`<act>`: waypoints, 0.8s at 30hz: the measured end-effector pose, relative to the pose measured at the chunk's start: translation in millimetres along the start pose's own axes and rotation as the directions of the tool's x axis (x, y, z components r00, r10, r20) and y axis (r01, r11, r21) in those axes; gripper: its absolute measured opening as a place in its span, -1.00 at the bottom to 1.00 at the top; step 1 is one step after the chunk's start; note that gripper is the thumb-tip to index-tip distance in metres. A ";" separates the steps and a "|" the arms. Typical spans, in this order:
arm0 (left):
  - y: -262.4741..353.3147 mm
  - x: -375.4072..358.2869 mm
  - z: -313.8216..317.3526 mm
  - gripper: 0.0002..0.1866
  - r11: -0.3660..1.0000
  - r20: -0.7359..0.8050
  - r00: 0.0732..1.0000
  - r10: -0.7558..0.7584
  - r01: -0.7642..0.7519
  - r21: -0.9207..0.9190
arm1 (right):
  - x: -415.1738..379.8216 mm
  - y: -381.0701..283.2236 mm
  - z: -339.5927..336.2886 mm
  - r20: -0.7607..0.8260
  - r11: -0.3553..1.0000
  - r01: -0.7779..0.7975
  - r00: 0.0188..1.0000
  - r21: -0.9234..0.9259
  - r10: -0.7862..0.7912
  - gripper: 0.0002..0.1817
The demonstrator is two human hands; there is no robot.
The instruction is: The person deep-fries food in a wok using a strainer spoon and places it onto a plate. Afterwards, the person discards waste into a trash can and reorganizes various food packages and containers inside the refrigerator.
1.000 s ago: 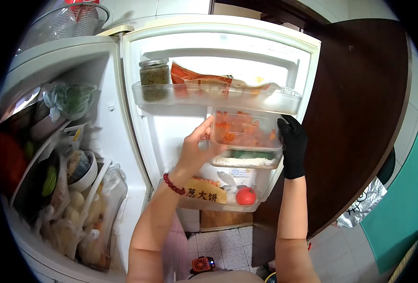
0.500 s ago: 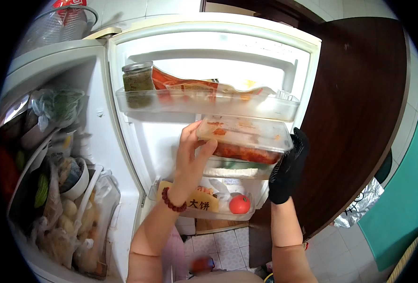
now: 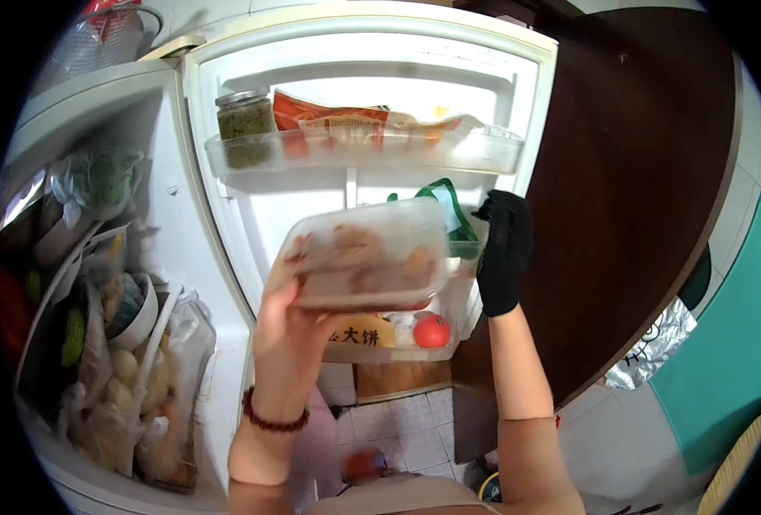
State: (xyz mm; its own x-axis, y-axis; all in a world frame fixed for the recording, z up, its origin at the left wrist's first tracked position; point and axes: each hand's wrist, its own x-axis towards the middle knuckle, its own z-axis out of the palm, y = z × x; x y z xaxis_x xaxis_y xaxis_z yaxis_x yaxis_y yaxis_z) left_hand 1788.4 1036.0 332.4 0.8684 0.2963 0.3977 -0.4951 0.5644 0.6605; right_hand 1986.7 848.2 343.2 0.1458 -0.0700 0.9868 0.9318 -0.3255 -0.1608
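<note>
My left hand (image 3: 288,322) grips a clear plastic food container (image 3: 368,253) by its left end and underside. Reddish-brown food shows through its cloudy wall, and the container is tilted and slightly blurred. My right hand (image 3: 505,253), in a black glove, is apart from the container, beside the right end of the middle door shelf. Its fingers are loosely bent with nothing visible in them. Close to those fingers, a green package (image 3: 453,213) stands in that shelf, partly hidden behind the container.
The open fridge door (image 3: 312,77) carries a jar (image 3: 245,129) and an orange-red packet (image 3: 338,120) in its top shelf. Below lie a tomato (image 3: 432,331) and a labelled packet (image 3: 365,335). Bagged vegetables (image 3: 106,184) fill the compartment at left. A dark wooden panel (image 3: 638,172) rises at right.
The container has moved left and tilted in my left hand. My right hand has let go of its right end and moved up slightly, uncovering the green package.
</note>
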 end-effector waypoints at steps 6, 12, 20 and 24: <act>-10.3 -55.2 -30.1 -0.48 0.967 -0.220 0.973 -0.074 0.017 -0.253 | 35.0 9.9 19.7 0.452 0.910 -0.220 0.812 -0.351 0.370 -0.51; -8.7 -73.3 -43.8 -0.47 0.978 -0.243 0.969 -0.039 -0.013 -0.208 | 52.0 12.8 44.6 0.631 0.836 -0.160 0.586 -0.525 0.509 -0.14; -3.7 -84.5 -46.4 -0.45 0.985 -0.310 0.951 -0.016 -0.038 -0.167 | 21.6 0.8 17.2 0.303 0.958 0.284 0.911 0.035 -0.281 -0.67; -5.4 -79.3 -46.7 -0.45 0.985 -0.278 0.960 0.033 -0.078 -0.151 | 49.1 -22.9 -23.7 0.030 0.888 0.454 0.891 -0.079 -0.453 -0.69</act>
State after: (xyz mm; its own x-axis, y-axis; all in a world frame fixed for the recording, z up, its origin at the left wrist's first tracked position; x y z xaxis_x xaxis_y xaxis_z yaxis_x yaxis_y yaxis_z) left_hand 1723.5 1045.5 267.5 0.8251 0.5175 0.2269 -0.5513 0.6493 0.5239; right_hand 1964.6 829.9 394.9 -0.2819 0.1134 0.9527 0.8672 -0.3947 0.3035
